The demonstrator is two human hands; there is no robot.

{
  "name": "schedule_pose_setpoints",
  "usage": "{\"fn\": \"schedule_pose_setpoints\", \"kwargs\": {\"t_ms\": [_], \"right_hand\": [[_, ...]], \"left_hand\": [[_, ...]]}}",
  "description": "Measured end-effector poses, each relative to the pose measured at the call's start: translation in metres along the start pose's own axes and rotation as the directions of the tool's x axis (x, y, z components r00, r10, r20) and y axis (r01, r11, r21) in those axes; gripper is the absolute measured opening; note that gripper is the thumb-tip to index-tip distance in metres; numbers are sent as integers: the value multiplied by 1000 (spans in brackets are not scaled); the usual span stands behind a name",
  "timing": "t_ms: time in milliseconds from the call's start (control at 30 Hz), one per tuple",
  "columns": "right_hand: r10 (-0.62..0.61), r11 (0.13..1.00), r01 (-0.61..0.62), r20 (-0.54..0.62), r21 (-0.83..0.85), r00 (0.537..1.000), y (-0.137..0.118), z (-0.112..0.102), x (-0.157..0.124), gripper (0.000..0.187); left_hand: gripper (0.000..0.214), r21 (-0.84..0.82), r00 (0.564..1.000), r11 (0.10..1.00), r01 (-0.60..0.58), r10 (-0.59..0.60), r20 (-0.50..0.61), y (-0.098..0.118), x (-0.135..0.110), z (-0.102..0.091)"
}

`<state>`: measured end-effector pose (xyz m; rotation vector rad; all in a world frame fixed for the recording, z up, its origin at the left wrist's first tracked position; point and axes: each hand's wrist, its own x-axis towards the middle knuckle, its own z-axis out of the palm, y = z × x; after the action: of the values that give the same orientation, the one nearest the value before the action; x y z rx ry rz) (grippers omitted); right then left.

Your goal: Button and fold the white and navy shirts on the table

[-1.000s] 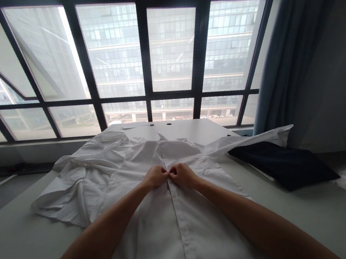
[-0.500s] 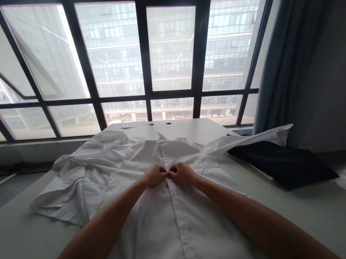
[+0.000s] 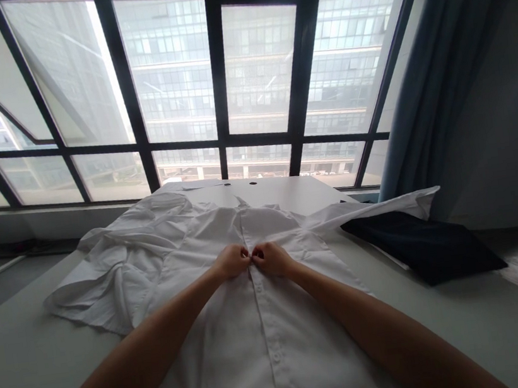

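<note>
A white button-up shirt (image 3: 240,343) lies front up on the table, with its buttoned placket (image 3: 273,351) running toward me. My left hand (image 3: 232,262) and my right hand (image 3: 271,260) meet at the placket near the top of the shirt. Each pinches the cloth on either side of the opening, with fingertips almost touching. One sleeve (image 3: 375,209) stretches out to the right, while the shirt's left side (image 3: 115,264) lies bunched in folds.
A dark folded cloth (image 3: 419,249) lies under the outstretched sleeve at the table's right edge. The pale table (image 3: 29,370) extends past the shirt on both sides. Behind it stand a large gridded window (image 3: 256,67) and a blue curtain (image 3: 415,71).
Both hands stay pinched at the placket with hardly any movement. The view has tilted slightly, and the shirt lies as before.
</note>
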<state>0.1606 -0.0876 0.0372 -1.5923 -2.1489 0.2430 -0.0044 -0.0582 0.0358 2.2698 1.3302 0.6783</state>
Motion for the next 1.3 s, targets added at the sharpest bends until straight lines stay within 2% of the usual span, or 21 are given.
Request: {"fn": "schedule_pose_setpoints", "kwargs": {"t_ms": [133, 333, 533, 767, 933, 1067, 1300], "right_hand": [[7, 997, -6, 12, -71, 1000, -6, -2, -3, 20], [12, 993, -10, 13, -114, 1000, -10, -2, -5, 20], [-3, 996, 3, 3, -93, 1000, -8, -3, -5, 21], [-56, 997, 56, -10, 55, 998, -2, -3, -1, 18], [-113, 954, 108, 2, 279, 994, 8, 3, 5, 27], [-132, 900, 133, -30, 415, 991, 16, 9, 9, 26], [-127, 885, 148, -78, 441, 989, 16, 12, 8, 17]], "left_hand": [[18, -59, 997, 997, 53, -50, 64, 0, 0, -1], [25, -272, 955, 930, 246, -184, 233, 1, 0, -7], [30, -403, 929, 848, 343, -243, 279, 0, 2, -11], [38, -484, 936, 817, 313, -179, 302, -6, 1, -10], [47, -553, 954, 792, 259, -121, 273, -7, 1, -7], [48, -614, 959, 741, 273, -157, 237, -5, -1, -6], [33, -713, 930, 596, 368, -242, 278, 4, -8, -12]]}}
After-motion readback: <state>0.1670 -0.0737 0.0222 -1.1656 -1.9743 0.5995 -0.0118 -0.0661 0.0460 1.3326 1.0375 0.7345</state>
